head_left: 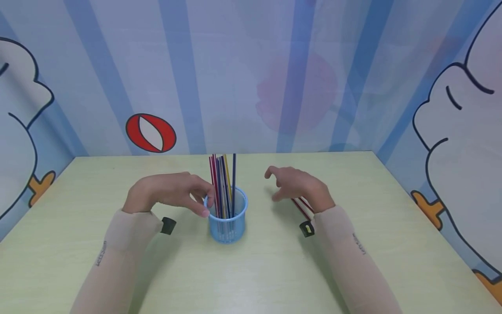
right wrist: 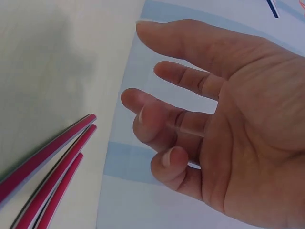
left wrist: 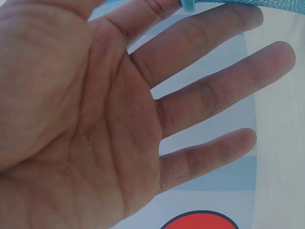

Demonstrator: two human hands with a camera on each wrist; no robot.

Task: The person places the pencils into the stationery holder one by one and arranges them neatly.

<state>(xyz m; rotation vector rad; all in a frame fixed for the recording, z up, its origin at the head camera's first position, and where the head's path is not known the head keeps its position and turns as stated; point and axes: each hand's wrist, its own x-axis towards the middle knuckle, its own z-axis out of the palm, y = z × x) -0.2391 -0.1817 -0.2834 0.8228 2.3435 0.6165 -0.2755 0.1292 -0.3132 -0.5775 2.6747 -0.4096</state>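
A light-blue basket-like cup with latticed sides stands upright on the table. Thin sticks in red, dark blue and yellow stand bunched inside it. My left hand pinches the cup's left rim between thumb and fingertips; in the left wrist view the rim shows at the top, and the other fingers stretch out straight. To the right of the cup, my right hand hovers with loosely bent fingers and holds nothing. Several red sticks lie on the table beneath it, partly hidden in the head view.
The pale wooden table ends at a blue-striped backdrop behind and at both sides. A red and white ball is printed on it. Small black devices sit at both cuffs.
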